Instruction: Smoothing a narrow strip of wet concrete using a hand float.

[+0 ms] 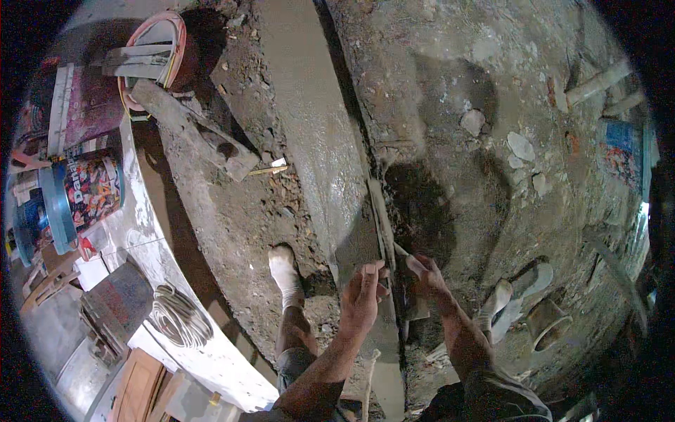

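Observation:
A band of smooth, wet grey concrete [309, 126] runs from the top of the view down between my feet. Along its right edge, above my hands, lies a thin wooden strip [380, 218]. My left hand [361, 297] is over the band, its fingers curled and pinched near the strip's lower end; what they grip is too small to make out. Just right of the dark gap, my right hand [426, 276] is closed, thumb and fingers together. A small pale tip [401, 250] shows at its fingers, its kind unclear.
My socked left foot [284, 271] and right foot [498, 299] stand on rubble-strewn ground. A wooden beam [197, 130] leans from a pink-rimmed bucket [176, 35]. At left, a white ledge [232, 359] bears a coiled hose [181, 318] and a blue-lidded bucket [63, 211]. A hollow pipe [550, 325] lies right.

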### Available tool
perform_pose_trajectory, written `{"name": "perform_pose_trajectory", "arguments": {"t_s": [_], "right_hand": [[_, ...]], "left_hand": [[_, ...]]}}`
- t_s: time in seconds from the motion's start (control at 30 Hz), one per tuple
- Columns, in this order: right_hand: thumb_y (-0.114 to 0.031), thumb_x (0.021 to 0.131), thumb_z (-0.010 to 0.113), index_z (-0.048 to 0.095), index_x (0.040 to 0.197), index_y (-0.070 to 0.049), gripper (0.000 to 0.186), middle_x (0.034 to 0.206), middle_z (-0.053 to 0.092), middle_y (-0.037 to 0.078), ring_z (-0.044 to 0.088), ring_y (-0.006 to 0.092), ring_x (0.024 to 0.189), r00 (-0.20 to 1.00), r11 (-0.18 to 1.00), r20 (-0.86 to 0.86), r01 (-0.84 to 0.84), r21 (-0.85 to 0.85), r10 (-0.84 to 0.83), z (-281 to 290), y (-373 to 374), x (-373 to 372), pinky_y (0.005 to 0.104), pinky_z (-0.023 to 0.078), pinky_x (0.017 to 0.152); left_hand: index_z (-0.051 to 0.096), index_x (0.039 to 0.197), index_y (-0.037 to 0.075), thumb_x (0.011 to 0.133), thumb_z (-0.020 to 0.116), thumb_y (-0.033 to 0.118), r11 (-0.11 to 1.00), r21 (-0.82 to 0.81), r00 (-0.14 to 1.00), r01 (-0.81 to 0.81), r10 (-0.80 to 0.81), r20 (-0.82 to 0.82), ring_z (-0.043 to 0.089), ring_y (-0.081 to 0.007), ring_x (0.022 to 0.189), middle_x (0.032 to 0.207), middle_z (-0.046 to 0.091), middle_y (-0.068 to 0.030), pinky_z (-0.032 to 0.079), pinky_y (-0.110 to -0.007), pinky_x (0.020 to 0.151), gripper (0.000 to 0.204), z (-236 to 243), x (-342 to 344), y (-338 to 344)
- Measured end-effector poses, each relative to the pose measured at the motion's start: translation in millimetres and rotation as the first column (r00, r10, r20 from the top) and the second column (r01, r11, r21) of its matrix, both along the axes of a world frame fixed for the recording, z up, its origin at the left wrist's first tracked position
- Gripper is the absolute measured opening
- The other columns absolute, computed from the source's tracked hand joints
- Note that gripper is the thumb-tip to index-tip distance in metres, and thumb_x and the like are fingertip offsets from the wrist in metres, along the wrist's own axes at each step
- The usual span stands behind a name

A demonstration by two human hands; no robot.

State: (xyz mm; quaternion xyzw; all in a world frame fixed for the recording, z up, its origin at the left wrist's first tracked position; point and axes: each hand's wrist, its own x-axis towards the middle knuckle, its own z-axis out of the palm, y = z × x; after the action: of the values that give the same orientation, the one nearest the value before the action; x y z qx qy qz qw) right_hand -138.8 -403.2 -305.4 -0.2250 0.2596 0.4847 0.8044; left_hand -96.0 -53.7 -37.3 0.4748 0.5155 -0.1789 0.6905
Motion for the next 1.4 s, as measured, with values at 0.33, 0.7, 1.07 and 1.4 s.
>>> {"name": "perform_pose_trajectory", "arguments": {"t_s": [0.33, 0.7, 1.07, 1.4], "right_hand": [[-0.059, 0.081, 0.054, 0.054, 0.076, -0.012, 0.047, 0.054, 0.045, -0.001, 0.044, 0.0110, 0.040, 0.615, 0.707, 0.497, -0.145, -0.692, 0.613, 106.3, 428.9, 343.6, 0.0266, 0.037, 0.036], [-0.061, 0.077, 0.057, 0.054, 0.079, -0.013, 0.049, 0.061, 0.043, -0.002, 0.042, 0.0103, 0.047, 0.636, 0.662, 0.407, -0.224, -0.715, 0.655, 89.3, 446.5, 350.5, 0.0257, 0.038, 0.041], [-0.037, 0.095, 0.042, 0.039, 0.132, -0.003, 0.050, 0.136, 0.039, 0.013, 0.039, 0.0227, 0.124, 0.735, 0.579, 0.061, -0.477, -0.661, 0.675, 41.4, 91.5, -29.1, 0.0392, 0.032, 0.102], [-0.051, 0.089, 0.045, 0.033, 0.136, -0.005, 0.066, 0.138, 0.036, 0.014, 0.042, 0.0301, 0.122, 0.718, 0.770, 0.309, -0.498, -0.398, 0.624, 9.2, -42.8, -43.0, 0.0453, 0.037, 0.099]], "left_hand": [[0.053, 0.118, 0.002, 0.095, 0.031, 0.050, 0.996, -0.007, 0.996, -0.086, 0.086, 0.020, 0.056, -0.0141, 0.077, 0.100, 0.062, -0.0121, 0.045, -0.029, 0.068, 0.057, 13.6, -12.3, 34.9], [0.055, 0.113, -0.003, 0.094, 0.034, 0.052, 0.997, 0.081, 0.995, 0.011, -0.003, -0.102, 0.053, -0.0161, 0.069, 0.095, 0.063, -0.0111, 0.045, -0.031, 0.066, 0.063, 25.1, -1.5, 54.6], [0.055, 0.116, 0.002, 0.094, 0.036, 0.051, 0.998, 0.066, 0.999, 0.021, -0.019, -0.032, 0.055, -0.0105, 0.064, 0.095, 0.062, -0.0078, 0.043, -0.025, 0.059, 0.057, -1.2, -23.5, -6.5], [0.057, 0.113, 0.002, 0.093, 0.038, 0.051, 0.997, 0.078, 1.000, -0.022, 0.021, 0.021, 0.055, -0.0101, 0.061, 0.094, 0.062, -0.0071, 0.044, -0.027, 0.053, 0.057, -1.8, -22.1, -9.3]]}}
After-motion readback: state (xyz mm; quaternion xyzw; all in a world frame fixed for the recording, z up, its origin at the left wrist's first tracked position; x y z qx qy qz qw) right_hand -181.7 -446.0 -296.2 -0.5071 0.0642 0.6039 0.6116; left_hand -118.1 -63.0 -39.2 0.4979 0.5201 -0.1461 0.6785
